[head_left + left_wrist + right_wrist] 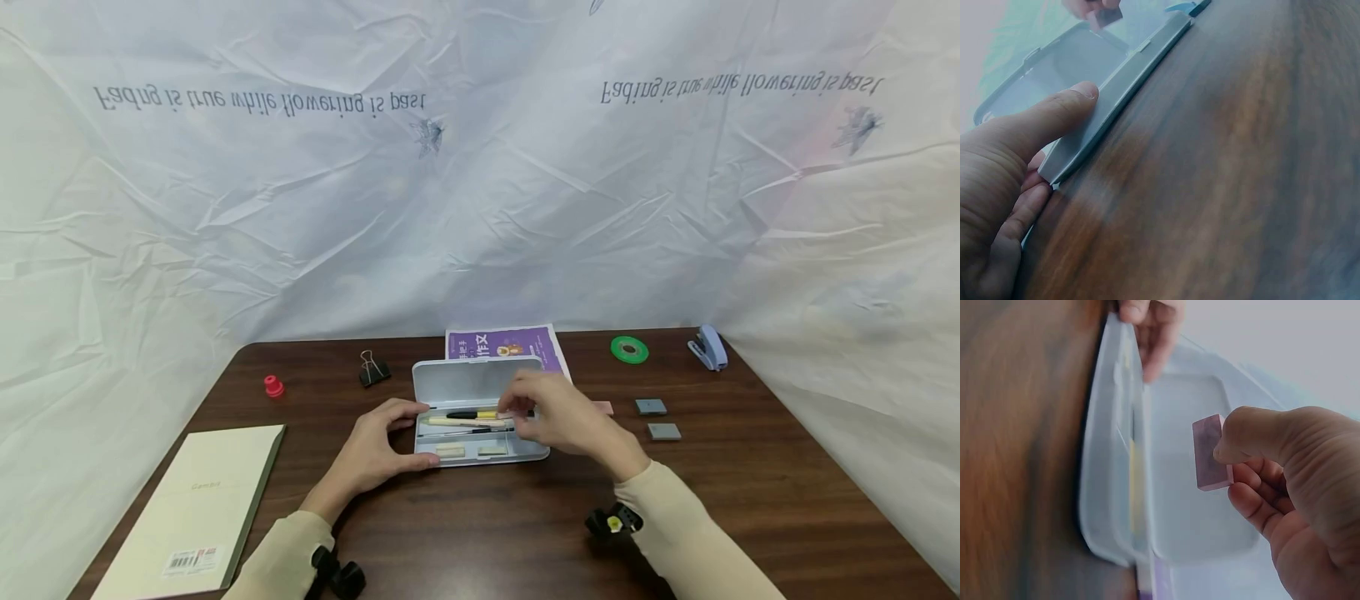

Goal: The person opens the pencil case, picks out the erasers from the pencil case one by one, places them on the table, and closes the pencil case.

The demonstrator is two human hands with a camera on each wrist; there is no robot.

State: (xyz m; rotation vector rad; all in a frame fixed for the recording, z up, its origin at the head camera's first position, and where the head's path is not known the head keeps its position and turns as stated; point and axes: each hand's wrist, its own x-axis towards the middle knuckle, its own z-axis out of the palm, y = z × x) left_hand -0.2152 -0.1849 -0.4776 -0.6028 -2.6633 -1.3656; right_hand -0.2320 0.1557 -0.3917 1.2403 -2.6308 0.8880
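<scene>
A pale grey-blue pencil case (457,385) lies with its lid raised in the middle of the table. Several pens and pencils (465,422) are inside, along with two whitish erasers (450,451) at the front. My left hand (375,446) grips the case's left end, the thumb (1063,115) on the front wall and fingers around the side. Between thumb and fingers, my right hand (1297,469) pinches a pinkish rectangular eraser (1207,453). In the head view this hand (558,417) is above the right part of the case, hiding some contents.
Behind the case lies a purple booklet (551,346). Right of it are a pink block (603,407), two grey blocks (651,407), green tape (629,350) and a blue stapler (708,348). Leftward are a binder clip (374,372), a red cap-shaped piece (273,386) and a cream notebook (195,508).
</scene>
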